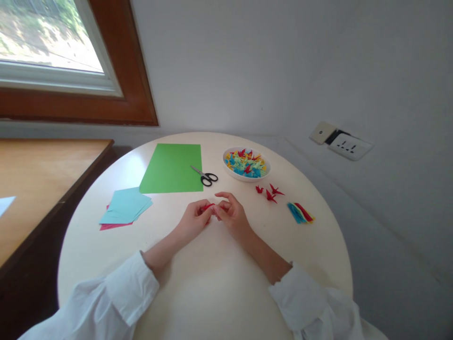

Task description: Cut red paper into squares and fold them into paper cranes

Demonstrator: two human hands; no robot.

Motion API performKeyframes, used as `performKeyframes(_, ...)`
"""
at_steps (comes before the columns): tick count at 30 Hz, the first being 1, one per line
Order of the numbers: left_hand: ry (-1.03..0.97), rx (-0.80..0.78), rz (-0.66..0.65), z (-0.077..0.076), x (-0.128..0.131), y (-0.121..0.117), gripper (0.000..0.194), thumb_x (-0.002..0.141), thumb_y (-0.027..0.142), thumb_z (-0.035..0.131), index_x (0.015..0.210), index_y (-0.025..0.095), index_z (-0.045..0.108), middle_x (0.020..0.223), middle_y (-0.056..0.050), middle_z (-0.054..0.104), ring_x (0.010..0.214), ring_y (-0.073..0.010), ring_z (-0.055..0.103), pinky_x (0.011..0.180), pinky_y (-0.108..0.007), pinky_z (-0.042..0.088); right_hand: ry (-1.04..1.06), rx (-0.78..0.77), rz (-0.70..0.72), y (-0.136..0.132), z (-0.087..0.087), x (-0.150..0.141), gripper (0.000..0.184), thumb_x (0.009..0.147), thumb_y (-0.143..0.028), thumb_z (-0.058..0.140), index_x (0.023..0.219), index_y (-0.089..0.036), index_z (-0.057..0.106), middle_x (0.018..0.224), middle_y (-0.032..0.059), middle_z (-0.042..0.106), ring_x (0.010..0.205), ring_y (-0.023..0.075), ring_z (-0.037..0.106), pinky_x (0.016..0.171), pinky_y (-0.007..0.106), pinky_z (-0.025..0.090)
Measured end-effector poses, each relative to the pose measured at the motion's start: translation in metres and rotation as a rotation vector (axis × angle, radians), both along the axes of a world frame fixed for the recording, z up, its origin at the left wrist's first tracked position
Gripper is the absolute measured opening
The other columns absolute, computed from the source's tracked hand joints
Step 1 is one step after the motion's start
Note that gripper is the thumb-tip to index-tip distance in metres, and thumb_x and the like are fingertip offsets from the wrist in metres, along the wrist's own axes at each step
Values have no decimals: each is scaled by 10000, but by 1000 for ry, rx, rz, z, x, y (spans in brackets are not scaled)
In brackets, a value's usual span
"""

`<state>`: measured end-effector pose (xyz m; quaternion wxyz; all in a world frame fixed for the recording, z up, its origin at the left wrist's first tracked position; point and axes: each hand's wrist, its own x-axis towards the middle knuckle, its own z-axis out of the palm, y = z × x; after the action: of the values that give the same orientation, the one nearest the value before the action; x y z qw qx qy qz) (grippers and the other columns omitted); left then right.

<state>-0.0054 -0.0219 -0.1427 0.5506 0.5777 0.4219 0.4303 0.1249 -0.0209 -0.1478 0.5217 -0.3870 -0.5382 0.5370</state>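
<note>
Between my two hands, over the middle of the round table, is a small piece of folded red paper [208,206], mostly hidden by fingers. My left hand [196,217] pinches it between thumb and fingers. From the other side my right hand [231,215] closes its thumb and fingertips on its edge, one finger raised. Just beyond the hands lie black-handled scissors [205,176], partly over a green sheet [173,167]. To the right of my right hand rest several red paper cranes [271,196].
A white bowl [244,178] of colourful paper cranes stands at the back right. Blue, yellow and red paper strips [300,213] lie at the right. Light blue paper squares [125,205] cover pink ones [116,226] at the left. A wall socket [348,145] is on the right.
</note>
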Motion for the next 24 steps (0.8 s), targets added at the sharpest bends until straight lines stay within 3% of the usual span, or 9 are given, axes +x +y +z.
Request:
performKeyframes(9, -359, -167, -139, 1, 3, -2, 336, 698, 430, 666, 588, 143, 532, 451, 65, 388, 440, -51, 304, 468, -216, 241, 22, 68, -14, -3, 5, -1, 261, 727, -345, 577, 924, -213, 467, 505, -100, 426, 463, 83, 402, 487, 227, 334)
performKeyframes(24, -461, -241, -152, 3, 3, -3, 370, 653, 440, 713, 560, 154, 498, 470, 42, 401, 491, -78, 346, 487, -229, 243, 160, 6, 46, 0, -3, -2, 397, 687, -455, 642, 959, -223, 469, 520, -95, 419, 450, 81, 380, 469, 228, 323)
